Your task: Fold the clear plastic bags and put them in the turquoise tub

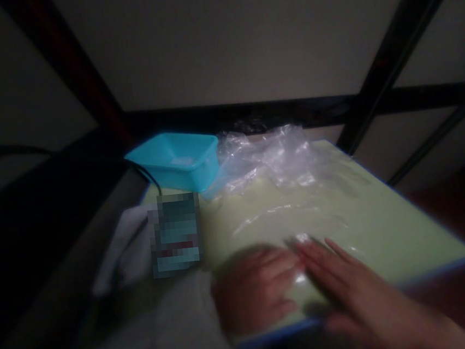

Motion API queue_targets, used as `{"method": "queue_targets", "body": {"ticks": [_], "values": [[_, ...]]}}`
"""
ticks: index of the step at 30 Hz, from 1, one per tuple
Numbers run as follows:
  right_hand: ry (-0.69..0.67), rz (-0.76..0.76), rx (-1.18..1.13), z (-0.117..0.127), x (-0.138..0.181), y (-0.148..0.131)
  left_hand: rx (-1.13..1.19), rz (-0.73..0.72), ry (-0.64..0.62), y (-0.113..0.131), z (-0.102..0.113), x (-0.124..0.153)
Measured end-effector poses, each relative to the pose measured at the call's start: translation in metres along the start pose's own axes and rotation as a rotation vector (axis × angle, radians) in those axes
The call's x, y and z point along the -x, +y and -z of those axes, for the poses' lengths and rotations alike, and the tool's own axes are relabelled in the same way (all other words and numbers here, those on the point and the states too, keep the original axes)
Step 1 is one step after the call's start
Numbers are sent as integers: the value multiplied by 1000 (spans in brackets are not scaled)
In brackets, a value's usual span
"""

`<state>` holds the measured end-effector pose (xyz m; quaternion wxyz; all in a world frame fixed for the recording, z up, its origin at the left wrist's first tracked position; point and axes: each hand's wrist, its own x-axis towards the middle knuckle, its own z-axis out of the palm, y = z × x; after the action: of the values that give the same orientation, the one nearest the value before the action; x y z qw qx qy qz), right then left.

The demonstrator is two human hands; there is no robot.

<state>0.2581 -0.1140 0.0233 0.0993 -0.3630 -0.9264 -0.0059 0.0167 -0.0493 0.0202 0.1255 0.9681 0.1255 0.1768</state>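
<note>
Both my hands lie on a pale green board (385,220) with a blue edge. My left hand (254,293) rests at the board's near left corner, fingers stretched flat toward the right. My right hand (341,282) lies flat beside it, fingers spread and pointing left and away, its tips touching a clear plastic sheet (283,191). The sheet covers the board's middle and bunches up crumpled at the far edge. Both hands are blurred; neither grips anything.
A turquoise plastic tub (179,160) stands at the board's far left corner. A pixelated rectangular thing (175,233) sits left of the board, over grey-white cloth (147,314). A dark cable runs by the tub. Dark frame bars cross behind.
</note>
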Motion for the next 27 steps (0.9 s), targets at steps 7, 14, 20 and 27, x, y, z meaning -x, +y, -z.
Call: {"method": "queue_targets", "body": {"ticks": [7, 14, 20, 27], "values": [[-3, -46, -47, -19, 6, 14, 25, -5, -170, -9, -7, 7], [-66, -64, -121, -12, 5, 18, 65, 31, -212, -6, -4, 6], [-82, -101, -63, -14, 10, 31, 86, 43, -208, -6, -5, 8], [8, -163, -23, -11, -4, 39, -8, 63, -193, -3, 0, 4]]}}
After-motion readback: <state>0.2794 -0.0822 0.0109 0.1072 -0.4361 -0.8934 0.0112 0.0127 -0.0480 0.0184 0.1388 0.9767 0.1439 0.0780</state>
